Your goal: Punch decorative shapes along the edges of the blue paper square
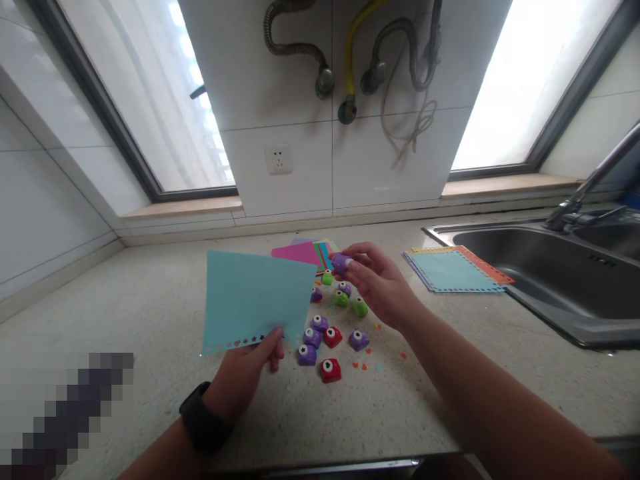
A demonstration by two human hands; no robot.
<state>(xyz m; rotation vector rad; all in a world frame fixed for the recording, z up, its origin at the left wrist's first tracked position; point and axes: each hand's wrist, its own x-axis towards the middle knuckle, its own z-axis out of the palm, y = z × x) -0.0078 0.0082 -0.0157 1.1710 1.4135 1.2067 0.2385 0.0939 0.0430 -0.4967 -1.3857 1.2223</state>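
My left hand pinches a light blue sheet of paper by its lower edge, thumb in front. Small shapes, such as stars and hearts, are cut out along that edge. Between the fingers and thumb of my right hand is a purple craft punch, raised off the counter beside the sheet's upper right corner. Below and between both hands lie several more punches: a red craft punch, a purple one and a green one among them. Tiny paper cutouts are scattered around them.
Behind the hands lies a stack of coloured paper. Punched sheets are piled at the right, against the rim of a metal sink with a faucet. Hoses and a socket are on the tiled wall.
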